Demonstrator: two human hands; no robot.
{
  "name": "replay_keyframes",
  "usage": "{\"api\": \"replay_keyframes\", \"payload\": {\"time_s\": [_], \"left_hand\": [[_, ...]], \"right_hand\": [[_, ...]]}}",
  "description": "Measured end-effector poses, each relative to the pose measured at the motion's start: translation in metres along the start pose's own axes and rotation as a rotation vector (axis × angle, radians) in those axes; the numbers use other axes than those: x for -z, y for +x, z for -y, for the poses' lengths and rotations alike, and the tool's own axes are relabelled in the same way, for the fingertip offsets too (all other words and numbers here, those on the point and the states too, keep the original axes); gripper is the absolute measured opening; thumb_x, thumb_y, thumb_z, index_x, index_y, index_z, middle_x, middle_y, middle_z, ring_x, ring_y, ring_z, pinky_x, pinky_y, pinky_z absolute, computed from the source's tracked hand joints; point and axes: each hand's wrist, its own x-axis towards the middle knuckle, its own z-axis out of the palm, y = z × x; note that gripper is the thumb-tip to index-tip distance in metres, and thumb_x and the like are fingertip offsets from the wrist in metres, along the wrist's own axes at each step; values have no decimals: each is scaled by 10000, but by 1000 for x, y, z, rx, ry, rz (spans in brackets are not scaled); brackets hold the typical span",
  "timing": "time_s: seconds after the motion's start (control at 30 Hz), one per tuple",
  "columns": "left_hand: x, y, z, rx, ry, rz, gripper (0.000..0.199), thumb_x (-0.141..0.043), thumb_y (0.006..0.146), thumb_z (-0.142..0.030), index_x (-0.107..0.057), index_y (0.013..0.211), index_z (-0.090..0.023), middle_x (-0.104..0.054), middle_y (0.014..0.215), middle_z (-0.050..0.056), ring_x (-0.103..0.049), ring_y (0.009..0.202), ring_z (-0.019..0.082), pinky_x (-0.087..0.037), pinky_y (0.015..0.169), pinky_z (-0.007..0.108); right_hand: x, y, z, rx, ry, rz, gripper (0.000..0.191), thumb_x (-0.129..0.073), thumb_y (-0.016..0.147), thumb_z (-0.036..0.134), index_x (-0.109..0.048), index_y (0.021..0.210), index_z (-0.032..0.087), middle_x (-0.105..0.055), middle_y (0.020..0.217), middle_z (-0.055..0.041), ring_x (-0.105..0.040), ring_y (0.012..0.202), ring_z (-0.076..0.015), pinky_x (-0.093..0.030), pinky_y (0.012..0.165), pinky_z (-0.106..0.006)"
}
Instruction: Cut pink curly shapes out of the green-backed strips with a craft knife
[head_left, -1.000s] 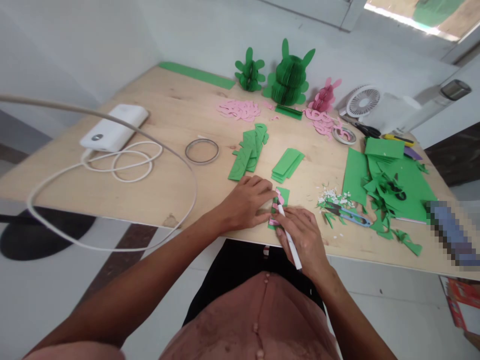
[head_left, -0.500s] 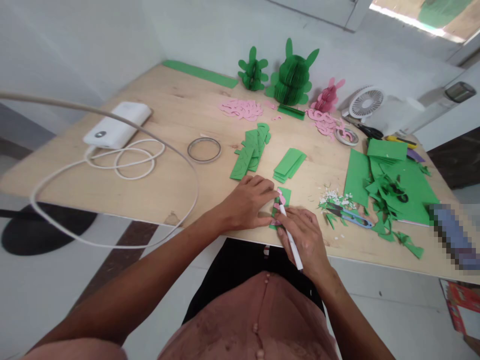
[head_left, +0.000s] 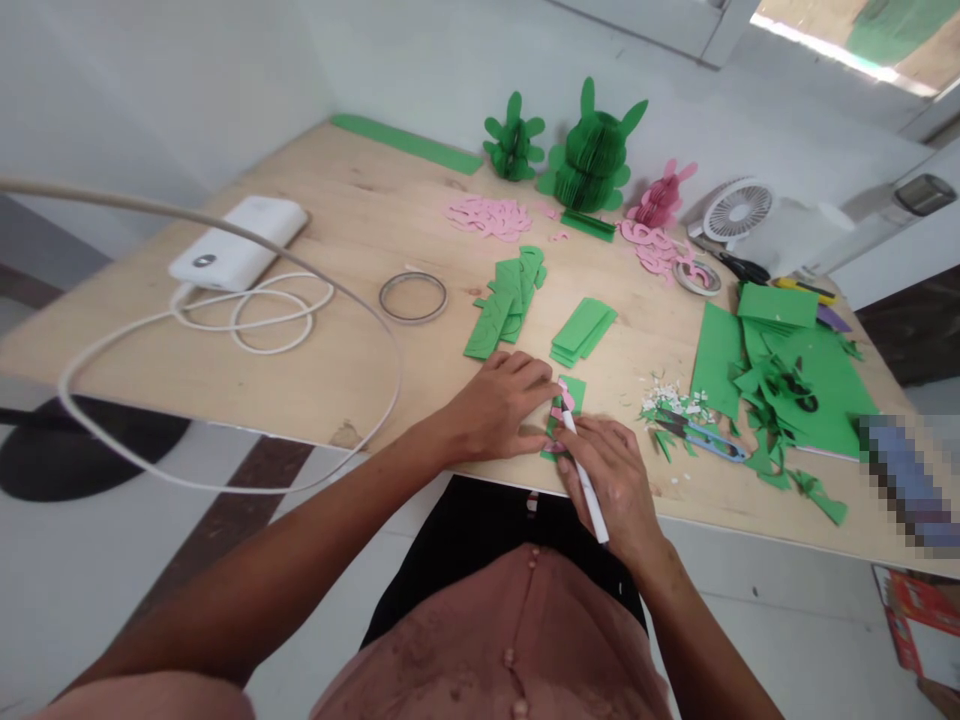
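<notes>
My right hand (head_left: 619,482) grips a white pen (head_left: 589,490), its dark tip down at a pink paper cutout (head_left: 565,396). The cutout lies on a small green paper piece (head_left: 577,390) near the table's front edge. With thumb and fingertips spread apart, my left hand (head_left: 501,408) rests against the left side of these papers, steadying them. Part of the green piece is hidden under my hands. Just beyond lie a stack of green paper rectangles (head_left: 583,330) and several green pieces with drawn outlines (head_left: 501,300).
Blue-handled snips (head_left: 705,435) lie by paper scraps (head_left: 675,402) and green sheets (head_left: 712,350). Tape roll (head_left: 413,320), white power bank (head_left: 240,245) and looping cable (head_left: 225,490) are left. Green paper figures (head_left: 592,160), pink cutouts (head_left: 487,217) and a small fan (head_left: 739,210) stand behind.
The view has shifted slightly. Both hands, the pen and the papers hold nearly the same places.
</notes>
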Motion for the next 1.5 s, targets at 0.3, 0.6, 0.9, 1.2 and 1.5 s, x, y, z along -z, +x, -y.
{"api": "replay_keyframes", "payload": {"time_s": [0.3, 0.6, 0.9, 1.2, 1.5], "left_hand": [[1, 0, 0, -1, 3, 16, 448, -648, 814, -449, -607, 1177, -190, -575, 1172, 105, -466, 1136, 281, -334, 983, 421], [3, 0, -1, 2, 12, 19, 461, -638, 822, -463, -595, 1195, -196, -577, 1178, 105, -466, 1132, 282, -338, 972, 419], [3, 0, 0, -4, 8, 25, 468, -659, 807, -439, -590, 1199, -192, -576, 1181, 105, -464, 1136, 283, -335, 970, 415], [5, 1, 0, -2, 21, 40, 453, -660, 802, -416, -592, 1190, -192, -573, 1183, 104, -462, 1140, 284, -335, 970, 411], [3, -1, 2, -19, 13, 22, 449, -640, 816, -428, -587, 1198, -197, -574, 1181, 108, -462, 1138, 289, -332, 968, 427]], "right_hand": [[0, 0, 0, 3, -1, -4, 294, -519, 918, 131, -589, 1195, 200, -697, 1180, -84, -612, 1153, -219, -410, 1002, -418], [0, 0, 0, 14, -6, 5, 299, -516, 921, 129, -577, 1204, 204, -700, 1180, -80, -612, 1158, -222, -406, 1012, -429], [0, 0, 0, 8, -11, 11, 297, -509, 920, 133, -584, 1198, 206, -696, 1189, -89, -623, 1147, -216, -405, 1017, -424], [0, 0, -1, 19, -13, 13, 298, -525, 908, 114, -583, 1189, 193, -699, 1185, -93, -626, 1140, -218, -400, 1019, -423], [-1, 0, -1, 13, -15, 11, 300, -518, 918, 129, -580, 1201, 209, -696, 1194, -90, -621, 1155, -218, -402, 1017, -422]]}}
